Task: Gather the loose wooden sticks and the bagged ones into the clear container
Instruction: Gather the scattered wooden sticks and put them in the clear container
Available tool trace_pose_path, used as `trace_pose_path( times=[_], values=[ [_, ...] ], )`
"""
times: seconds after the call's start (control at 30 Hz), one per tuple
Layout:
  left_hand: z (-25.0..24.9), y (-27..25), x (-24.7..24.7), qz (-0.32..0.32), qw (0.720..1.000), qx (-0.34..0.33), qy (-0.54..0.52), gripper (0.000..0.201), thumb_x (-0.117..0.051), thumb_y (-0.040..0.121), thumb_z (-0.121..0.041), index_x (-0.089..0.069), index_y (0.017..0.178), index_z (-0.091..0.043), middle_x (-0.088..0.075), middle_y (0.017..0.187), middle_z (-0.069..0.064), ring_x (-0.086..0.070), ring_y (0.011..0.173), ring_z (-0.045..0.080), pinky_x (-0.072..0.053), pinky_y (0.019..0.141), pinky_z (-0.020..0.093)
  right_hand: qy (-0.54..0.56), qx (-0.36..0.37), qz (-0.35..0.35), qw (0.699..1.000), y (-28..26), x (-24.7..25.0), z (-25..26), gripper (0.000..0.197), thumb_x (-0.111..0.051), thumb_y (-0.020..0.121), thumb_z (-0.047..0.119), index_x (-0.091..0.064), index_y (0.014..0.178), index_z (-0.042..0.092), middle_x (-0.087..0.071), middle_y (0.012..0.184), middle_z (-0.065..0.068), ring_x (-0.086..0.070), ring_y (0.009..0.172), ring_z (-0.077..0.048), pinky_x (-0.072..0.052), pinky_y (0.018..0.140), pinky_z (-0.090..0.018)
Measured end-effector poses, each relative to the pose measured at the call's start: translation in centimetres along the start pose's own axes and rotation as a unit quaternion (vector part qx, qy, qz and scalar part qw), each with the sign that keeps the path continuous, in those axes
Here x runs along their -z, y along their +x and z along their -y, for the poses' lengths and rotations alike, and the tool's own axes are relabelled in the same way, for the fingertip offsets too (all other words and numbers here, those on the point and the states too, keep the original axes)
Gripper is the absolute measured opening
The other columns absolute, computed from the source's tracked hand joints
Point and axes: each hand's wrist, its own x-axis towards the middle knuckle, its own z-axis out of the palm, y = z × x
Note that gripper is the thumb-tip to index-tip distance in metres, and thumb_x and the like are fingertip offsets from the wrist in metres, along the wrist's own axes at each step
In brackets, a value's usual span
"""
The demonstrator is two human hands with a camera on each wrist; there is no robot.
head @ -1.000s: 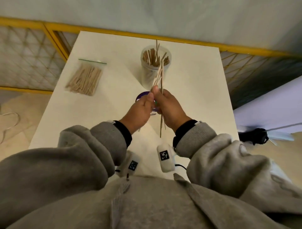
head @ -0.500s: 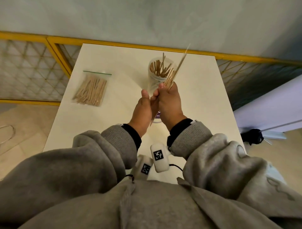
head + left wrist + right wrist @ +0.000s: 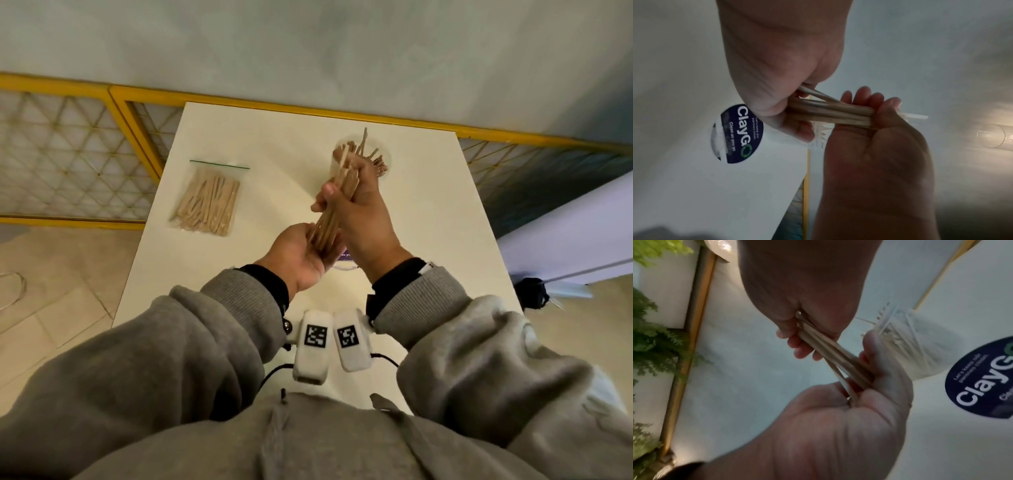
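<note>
A bundle of loose wooden sticks (image 3: 329, 222) slants up over the white table (image 3: 274, 137). My right hand (image 3: 359, 209) grips its upper part, with the stick tips in front of the mouth of the clear container (image 3: 383, 158). The container stands upright at the back and holds several sticks. My left hand (image 3: 301, 255) lies palm up below, fingers curled round the bundle's lower ends (image 3: 830, 112). The right wrist view shows both hands on the bundle (image 3: 830, 353), with the container (image 3: 920, 353) just behind. The bagged sticks (image 3: 205, 202) lie flat at the table's left.
A dark round sticker (image 3: 344, 255) is on the table under my hands, seen also as the sticker (image 3: 737, 133) in the left wrist view. A yellow-framed mesh fence (image 3: 137, 137) runs along the left and far table edges. Bare tabletop lies between the bag and the container.
The bundle has swung so that its top ends now lie at the container's mouth. My left hand has slid down to the lower ends and turned palm up; my right hand has moved further forward.
</note>
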Motion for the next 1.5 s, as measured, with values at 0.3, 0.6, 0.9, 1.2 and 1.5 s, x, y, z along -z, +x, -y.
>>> trace_pose_path(
  times=[0.3,0.6,0.9,1.2,1.5],
  values=[
    [0.0,-0.4,0.6,0.022,1.000,-0.003,0.020,0.033,-0.033,0.098,-0.014,-0.063,0.087,-0.006,-0.071,0.071,0.007,-0.070,0.063,0.016,-0.059,0.062,0.027,0.077,-0.064,0.009,0.995,0.1,-0.2,-1.9,0.030,-0.062,0.087,0.011,-0.048,0.113,0.007,-0.051,0.084,-0.006,-0.060,0.076,-0.019,-0.055,0.076,-0.030],
    [-1.6,1.7,1.5,-0.009,0.993,-0.028,0.111,0.036,-0.042,0.099,-0.032,-0.060,0.090,-0.002,-0.065,0.083,0.014,-0.064,0.078,0.026,-0.054,0.077,0.036,0.072,0.062,-0.066,0.993,6.6,4.4,2.0,0.020,-0.038,0.097,-0.003,-0.048,0.087,0.012,-0.048,0.073,-0.006,-0.050,0.065,-0.017,-0.051,0.069,-0.031],
    [-7.7,5.5,5.5,-0.107,0.967,-0.135,0.187,0.024,-0.048,0.096,-0.028,-0.059,0.087,-0.009,-0.062,0.087,0.007,-0.062,0.083,0.024,-0.050,0.080,0.037,-0.146,0.036,-0.182,0.972,15.4,7.2,-1.5,0.032,-0.053,0.086,-0.002,-0.049,0.114,0.012,-0.061,0.087,-0.004,-0.061,0.080,-0.010,-0.049,0.073,-0.013],
    [-11.8,9.6,11.2,-0.266,0.697,-0.311,0.589,0.037,-0.049,0.088,-0.031,-0.063,0.111,-0.006,-0.061,0.115,0.015,-0.057,0.107,0.033,-0.047,0.095,0.046,-0.554,0.110,0.034,0.825,15.0,9.2,-6.4,0.052,-0.027,0.100,0.043,-0.050,0.134,0.013,-0.047,0.144,-0.008,-0.039,0.135,-0.024,-0.031,0.112,-0.037],
    [-8.5,11.4,15.8,-0.249,0.508,-0.208,0.798,0.075,-0.039,0.092,-0.049,-0.011,0.149,-0.009,-0.006,0.156,0.021,-0.004,0.143,0.040,-0.013,0.114,0.053,-0.609,0.070,-0.029,0.789,13.2,10.4,-7.0,0.063,-0.027,0.098,0.050,-0.029,0.148,0.012,-0.024,0.158,-0.009,-0.011,0.149,-0.025,0.000,0.121,-0.044]
  ],
)
